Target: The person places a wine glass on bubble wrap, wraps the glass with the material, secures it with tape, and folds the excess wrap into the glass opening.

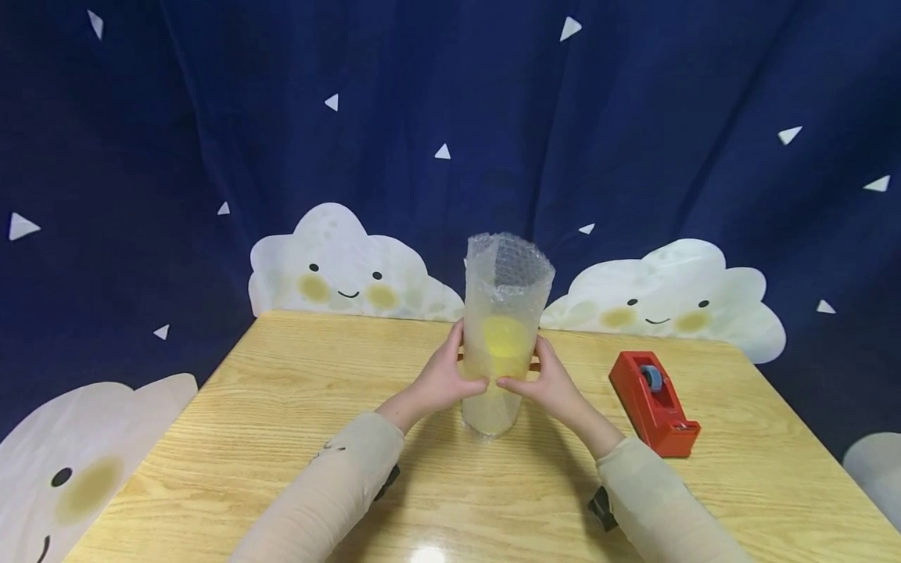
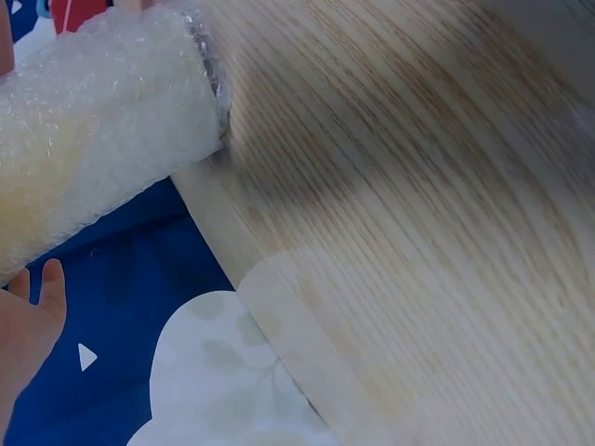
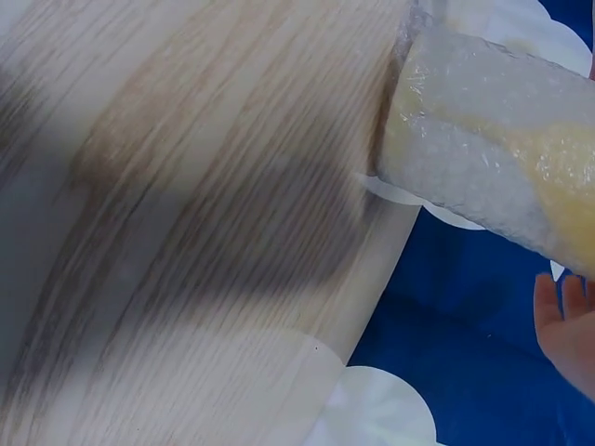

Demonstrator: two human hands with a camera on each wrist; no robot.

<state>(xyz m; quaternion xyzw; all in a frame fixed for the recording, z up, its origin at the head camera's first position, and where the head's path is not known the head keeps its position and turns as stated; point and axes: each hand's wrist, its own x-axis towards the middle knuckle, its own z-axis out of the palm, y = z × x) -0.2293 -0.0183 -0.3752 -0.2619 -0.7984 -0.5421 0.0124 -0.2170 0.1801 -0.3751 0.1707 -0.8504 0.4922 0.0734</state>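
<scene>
A tall roll of bubble wrap (image 1: 501, 289) stands upright over the middle of the table, its top end open. Something yellow shows blurred through the wrap; its kind is hidden by the layers. My left hand (image 1: 445, 374) grips the roll from the left, thumb across its front. From the right, my right hand (image 1: 547, 381) holds it the same way, the two thumb tips close together. In the left wrist view the bubble wrap (image 2: 121, 121) has its lower end at the tabletop. The right wrist view shows the bubble wrap (image 3: 483, 139) with yellow inside.
A red tape dispenser (image 1: 655, 403) with a blue-cored roll of tape sits to the right on the wooden table (image 1: 317, 375). Behind the table's far edge hangs a dark blue curtain (image 1: 394, 94) with white triangles and smiling clouds.
</scene>
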